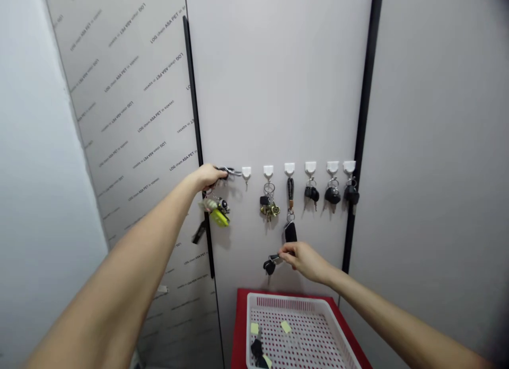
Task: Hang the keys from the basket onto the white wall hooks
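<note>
My left hand is closed on a bunch of keys at the left of the white door panel. A bright yellow-green piece, a pale charm and a black fob dangle below the fingers. The metal clasp at the bunch's top reaches right, close to the leftmost white hook; whether they touch I cannot tell. Lower down, my right hand pinches the strap of a black car key, which hangs left of the fingertips. Just above that hand hangs a black key fob on a braided strap.
More key bunches hang from the row of white hooks, among them a brass-coloured bunch and black keys. Below stands a white perforated basket on a red surface, holding black keys and yellow paper slips.
</note>
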A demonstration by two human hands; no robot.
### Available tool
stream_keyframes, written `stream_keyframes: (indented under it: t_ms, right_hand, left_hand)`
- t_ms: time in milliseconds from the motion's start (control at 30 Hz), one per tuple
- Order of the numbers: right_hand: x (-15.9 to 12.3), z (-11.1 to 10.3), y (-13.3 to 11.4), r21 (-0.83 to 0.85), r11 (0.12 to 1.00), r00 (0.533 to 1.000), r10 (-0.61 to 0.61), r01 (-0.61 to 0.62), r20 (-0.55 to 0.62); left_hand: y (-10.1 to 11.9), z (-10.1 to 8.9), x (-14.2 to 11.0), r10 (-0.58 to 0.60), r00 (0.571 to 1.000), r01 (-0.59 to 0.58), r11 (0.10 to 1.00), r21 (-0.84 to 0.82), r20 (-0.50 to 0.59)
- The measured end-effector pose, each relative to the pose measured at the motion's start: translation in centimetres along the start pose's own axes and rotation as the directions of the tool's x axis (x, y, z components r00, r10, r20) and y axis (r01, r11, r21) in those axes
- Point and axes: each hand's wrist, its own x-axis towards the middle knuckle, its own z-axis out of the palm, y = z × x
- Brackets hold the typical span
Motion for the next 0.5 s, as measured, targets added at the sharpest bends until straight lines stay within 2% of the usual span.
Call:
stream_keyframes:
  t_ms: [67,100,167,267,333,400,500]
  right_hand:
    - [-0.4,0.1,0.5,0.008,1.0,1.0,0.02,-0.02,0.006]
    - [-0.7,0.3,0.8,0.011,0.999,1.0,0.03,-0.03,0.01]
    - [-1.2,0.7,1.6,0.011,0.999,0.998,0.051,-0.051,0.025]
    - [-2.3,1.9,3.3,-0.012,0.997,0.995,0.082,-0.081,0.053]
    - [-3.3,3.0,4.7,-0.042,0.993,0.991,0.111,-0.108,0.074]
    - [-4.3,4.1,6.1,-0.065,0.99,0.987,0.129,-0.123,0.094]
    - [-5.3,4.6,7.2,-0.088,0.987,0.981,0.146,-0.136,0.131]
  left_hand:
    - [-0.1,0.2,0.1,0.059,0.974,-0.085,0.99,-0.111,-0.217]
    - [-0.1,0.4,-0.2,0.083,0.958,-0.135,0.975,-0.175,-0.275]
    - [-0.1,1.4,-1.3,0.154,0.947,-0.242,0.92,-0.309,-0.283]
    - [-0.5,4.4,-4.1,0.294,0.94,-0.339,0.844,-0.415,-0.172]
    - [-1.6,7.4,-6.1,0.335,0.939,-0.336,0.849,-0.408,-0.077]
    - [-3.5,11.1,-7.8,0.335,0.942,-0.298,0.871,-0.391,0.028]
    - [-7.7,16.8,-9.9,0.276,0.944,-0.192,0.906,-0.377,0.181]
